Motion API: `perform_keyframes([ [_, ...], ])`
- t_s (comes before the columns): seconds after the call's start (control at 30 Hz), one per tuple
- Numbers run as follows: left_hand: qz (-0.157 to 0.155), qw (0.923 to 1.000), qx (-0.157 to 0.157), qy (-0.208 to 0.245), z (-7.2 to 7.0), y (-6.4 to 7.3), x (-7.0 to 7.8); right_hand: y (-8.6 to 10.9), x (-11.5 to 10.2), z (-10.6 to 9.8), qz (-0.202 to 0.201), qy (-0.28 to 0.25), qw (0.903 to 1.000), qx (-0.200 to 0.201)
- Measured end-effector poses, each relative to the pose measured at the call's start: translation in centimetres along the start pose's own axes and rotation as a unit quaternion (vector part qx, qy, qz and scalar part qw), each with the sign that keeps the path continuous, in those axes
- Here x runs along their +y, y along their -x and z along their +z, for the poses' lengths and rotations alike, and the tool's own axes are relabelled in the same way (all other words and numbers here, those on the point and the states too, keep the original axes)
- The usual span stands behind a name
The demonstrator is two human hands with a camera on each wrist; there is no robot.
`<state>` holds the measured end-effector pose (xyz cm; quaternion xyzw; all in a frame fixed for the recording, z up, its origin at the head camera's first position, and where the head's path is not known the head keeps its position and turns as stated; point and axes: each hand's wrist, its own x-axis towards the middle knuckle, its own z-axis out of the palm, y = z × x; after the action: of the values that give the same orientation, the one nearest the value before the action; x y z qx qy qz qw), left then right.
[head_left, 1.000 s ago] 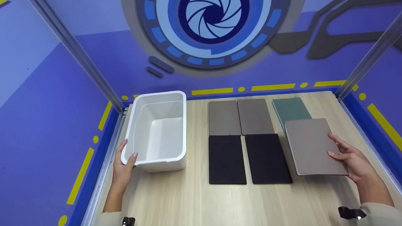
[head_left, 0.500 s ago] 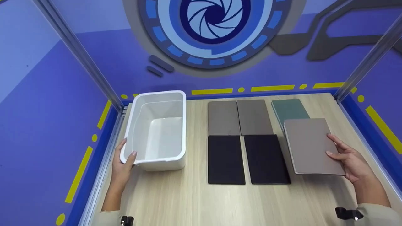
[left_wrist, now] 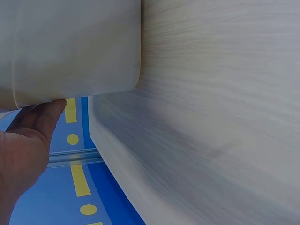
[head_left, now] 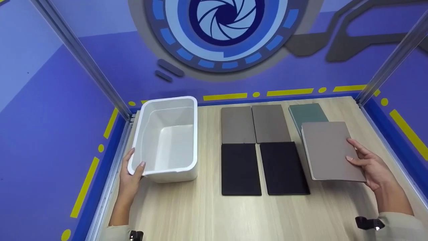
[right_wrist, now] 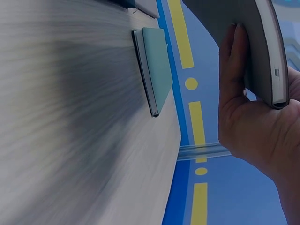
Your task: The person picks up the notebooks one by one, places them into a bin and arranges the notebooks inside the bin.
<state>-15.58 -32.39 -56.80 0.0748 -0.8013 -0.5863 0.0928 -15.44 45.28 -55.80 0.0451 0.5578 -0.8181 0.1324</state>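
My left hand (head_left: 129, 180) grips the near left corner of a white plastic bin (head_left: 196, 140), thumb over the rim and fingers along its outer side. In the left wrist view the bin's wall (left_wrist: 75, 47) fills the upper left. My right hand (head_left: 374, 169) holds a taupe notebook (head_left: 329, 150) by its right edge, thumb on the cover and fingers underneath. The right wrist view shows this notebook (right_wrist: 253, 61) lifted off the table, its pages edge-on. Beyond it lies a green notebook (head_left: 307, 113), partly hidden by the held one in the head view.
Two taupe notebooks (head_left: 237, 125) lie side by side on the wooden table (head_left: 207, 207), with two black notebooks (head_left: 240, 169) in front of them. Blue printed panels (head_left: 110, 67) close off the back and both sides.
My right hand and the taupe notebook have shifted slightly away from me, toward the back. The left hand and the bin hold nearly the same place.
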Motion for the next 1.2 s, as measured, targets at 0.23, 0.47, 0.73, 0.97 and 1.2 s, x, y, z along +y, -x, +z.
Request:
perform_keyframes([
  [0.23,-0.004,1.0000,0.003,-0.005,-0.07,0.14,-0.03,-0.08,0.00,0.30,0.008,-0.015,0.9998,0.009],
  [0.47,-0.009,0.9999,-0.004,-0.004,0.02,0.15,0.37,-0.09,0.22,0.29,0.015,-0.019,0.9995,0.019],
  [0.73,-0.014,0.9999,-0.002,-0.010,0.01,0.12,0.28,-0.17,0.56,0.34,0.011,-0.017,0.9996,0.021],
  [0.97,0.007,0.9999,0.002,-0.013,0.09,-0.03,0.17,-0.13,0.77,0.48,0.007,-0.024,0.9994,0.025],
  [1.2,0.002,0.9998,0.006,-0.017,-0.02,0.07,0.00,-0.39,0.82,0.95,-0.003,-0.050,0.9986,0.018],
])
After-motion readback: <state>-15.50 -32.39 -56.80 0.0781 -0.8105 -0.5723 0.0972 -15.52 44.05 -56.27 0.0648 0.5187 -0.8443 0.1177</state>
